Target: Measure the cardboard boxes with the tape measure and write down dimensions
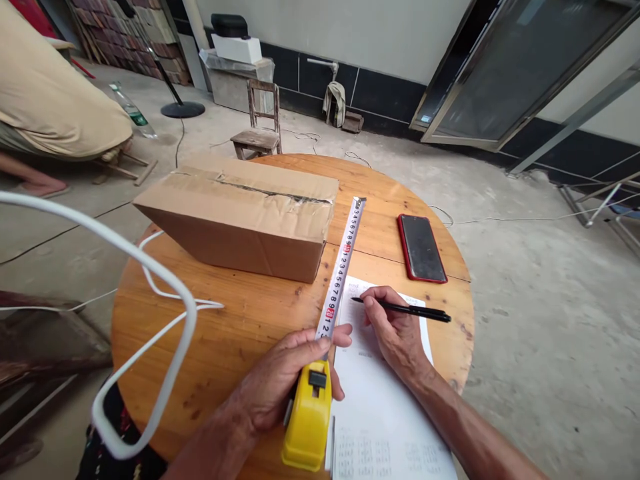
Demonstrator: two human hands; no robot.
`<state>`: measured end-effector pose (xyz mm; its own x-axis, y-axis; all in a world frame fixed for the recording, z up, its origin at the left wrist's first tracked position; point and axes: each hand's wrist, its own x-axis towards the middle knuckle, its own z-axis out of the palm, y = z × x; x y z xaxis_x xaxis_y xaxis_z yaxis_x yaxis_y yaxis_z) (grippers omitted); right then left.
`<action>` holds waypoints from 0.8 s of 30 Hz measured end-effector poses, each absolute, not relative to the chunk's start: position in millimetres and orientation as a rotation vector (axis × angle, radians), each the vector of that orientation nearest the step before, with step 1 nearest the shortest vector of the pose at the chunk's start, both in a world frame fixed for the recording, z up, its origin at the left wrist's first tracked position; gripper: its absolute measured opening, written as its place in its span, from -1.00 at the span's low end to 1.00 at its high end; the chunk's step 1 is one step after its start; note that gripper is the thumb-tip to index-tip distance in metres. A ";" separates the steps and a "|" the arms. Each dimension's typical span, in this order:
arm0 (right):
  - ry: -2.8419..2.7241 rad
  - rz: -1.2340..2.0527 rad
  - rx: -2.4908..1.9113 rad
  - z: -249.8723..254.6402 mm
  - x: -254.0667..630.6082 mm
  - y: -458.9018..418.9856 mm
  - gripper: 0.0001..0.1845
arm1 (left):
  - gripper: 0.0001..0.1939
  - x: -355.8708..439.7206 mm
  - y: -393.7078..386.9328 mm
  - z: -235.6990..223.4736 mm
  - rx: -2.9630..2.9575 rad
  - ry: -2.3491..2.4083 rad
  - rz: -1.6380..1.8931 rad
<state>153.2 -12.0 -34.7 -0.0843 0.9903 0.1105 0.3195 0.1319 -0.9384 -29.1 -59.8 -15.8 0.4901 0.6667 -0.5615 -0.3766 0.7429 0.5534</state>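
Observation:
My left hand (280,377) is closed on a yellow tape measure (307,423), the thumb pressing on the blade near the case. The silver blade (343,260) stretches away from me over the table, past the right end of a brown cardboard box (245,230). A black pen (417,311) is pinched in my right hand (397,330), its tip near the upper left of a white sheet of paper (373,393). Rows of handwriting show on the paper, too small to read. The hand rests on the sheet.
The round wooden table (210,333) also bears a red-cased phone (421,247) at the right. A thick white cable (187,327) loops in front at the left. Beyond stand a small wooden chair (260,127) and a stand base (183,109). Part of another person (55,87) shows at far left.

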 end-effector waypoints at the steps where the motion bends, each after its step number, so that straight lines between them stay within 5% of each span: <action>1: -1.570 0.970 -1.326 -34.8 153.2 -12.2 -0.86 | -0.67 -29.0 -59.6 -15.5 0.383 0.845 0.654; 24: -1.733 0.845 -1.352 -33.9 149.8 -8.4 -0.90 | -0.60 -28.9 -59.2 -9.6 0.330 0.860 0.664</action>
<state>149.8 -8.4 -33.9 -0.1438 0.9749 0.1698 0.4669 0.2181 -0.8570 -28.9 -59.2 -9.6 0.4703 0.6577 -0.5883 -0.4033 0.7532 0.5197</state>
